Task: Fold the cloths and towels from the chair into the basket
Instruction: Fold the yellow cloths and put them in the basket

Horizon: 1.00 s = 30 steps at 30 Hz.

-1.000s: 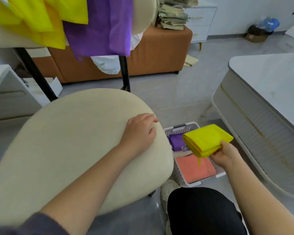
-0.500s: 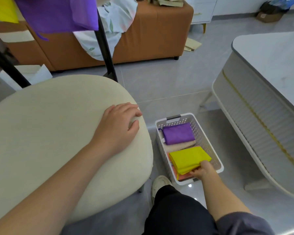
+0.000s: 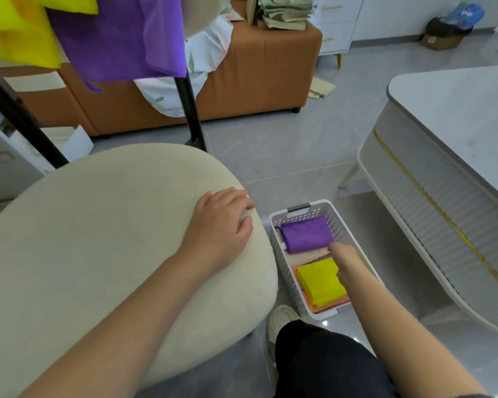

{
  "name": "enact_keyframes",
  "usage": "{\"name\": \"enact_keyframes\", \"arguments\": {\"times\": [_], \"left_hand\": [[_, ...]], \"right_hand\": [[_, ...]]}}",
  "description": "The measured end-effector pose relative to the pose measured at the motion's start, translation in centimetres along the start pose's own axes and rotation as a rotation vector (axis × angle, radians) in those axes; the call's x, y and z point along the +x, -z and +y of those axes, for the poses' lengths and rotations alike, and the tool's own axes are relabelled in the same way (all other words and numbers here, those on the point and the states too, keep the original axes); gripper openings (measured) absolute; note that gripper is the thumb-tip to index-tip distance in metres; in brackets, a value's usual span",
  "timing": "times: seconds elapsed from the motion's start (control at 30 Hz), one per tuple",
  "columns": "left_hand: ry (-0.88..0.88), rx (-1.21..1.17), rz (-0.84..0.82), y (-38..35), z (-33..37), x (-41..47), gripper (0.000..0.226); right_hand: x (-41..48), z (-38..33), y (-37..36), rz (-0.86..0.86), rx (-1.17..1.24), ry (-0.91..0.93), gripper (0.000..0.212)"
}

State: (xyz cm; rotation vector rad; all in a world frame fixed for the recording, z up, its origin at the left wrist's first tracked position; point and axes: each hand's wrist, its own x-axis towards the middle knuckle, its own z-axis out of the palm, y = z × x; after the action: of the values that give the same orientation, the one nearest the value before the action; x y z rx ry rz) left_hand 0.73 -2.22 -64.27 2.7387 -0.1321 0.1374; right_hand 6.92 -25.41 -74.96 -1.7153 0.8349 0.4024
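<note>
While the left hand (image 3: 222, 222) lies relaxed on the cream chair (image 3: 98, 239), the right hand (image 3: 344, 262) is down in the basket (image 3: 346, 225) on the grey floor (image 3: 285, 147). It is blurred, so its grip cannot be told. Inside, a folded yellow cloth (image 3: 319, 282) lies near and a purple cloth (image 3: 305, 234) far. A white bench (image 3: 457, 116) stands right, with an orange sofa (image 3: 256, 76) beyond.

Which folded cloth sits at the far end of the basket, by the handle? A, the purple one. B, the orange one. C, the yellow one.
A: the purple cloth lies at the far end of the basket, next to its grey handle. The yellow cloth lies at the near end on top of the orange cloth.
</note>
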Motion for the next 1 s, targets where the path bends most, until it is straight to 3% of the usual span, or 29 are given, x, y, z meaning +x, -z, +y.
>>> {"name": "enact_keyframes", "arguments": {"times": [0.1, 0.23, 0.37, 0.5, 0.6, 0.67, 0.73, 0.87, 1.0], "left_hand": [[-0.045, 0.036, -0.049, 1.0, -0.5, -0.4, 0.045], [-0.008, 0.092, -0.031, 3.9, -3.0, -1.3, 0.034], [0.161, 0.041, 0.015, 8.3, -6.3, -0.1, 0.030], [0.393, -0.373, 0.249, 13.4, -8.2, 4.0, 0.023], [0.482, -0.465, 0.595, 17.5, -9.2, 6.9, 0.027], [0.530, -0.368, 0.848, 20.5, -10.0, 8.2, 0.039], [0.613, -0.263, 0.985, 23.3, -11.0, 9.1, 0.055], [0.760, -0.159, 0.966, 26.5, -13.3, 10.1, 0.065], [0.716, -0.202, 0.869, 27.2, -15.0, 10.3, 0.031]], "right_hand": [[-4.5, -4.4, -1.7, -0.142, -0.169, 0.185, 0.010], [-10.3, -9.5, -4.5, -0.277, -0.265, 0.478, 0.039], [-15.2, -13.8, -8.5, -0.383, -0.300, 0.662, 0.041], [-18.7, -19.1, -12.8, -0.389, -0.156, 0.780, 0.040], [-20.7, -22.8, -15.4, -0.390, 0.021, 0.788, 0.042], [-21.7, -24.6, -16.9, -0.328, 0.071, 0.816, 0.039], [-22.6, -25.9, -18.0, -0.191, 0.075, 0.871, 0.037], [-23.8, -27.1, -18.9, 0.218, -0.152, 1.208, 0.048], [-23.8, -27.7, -19.2, 0.476, -0.514, 1.521, 0.060]]}}
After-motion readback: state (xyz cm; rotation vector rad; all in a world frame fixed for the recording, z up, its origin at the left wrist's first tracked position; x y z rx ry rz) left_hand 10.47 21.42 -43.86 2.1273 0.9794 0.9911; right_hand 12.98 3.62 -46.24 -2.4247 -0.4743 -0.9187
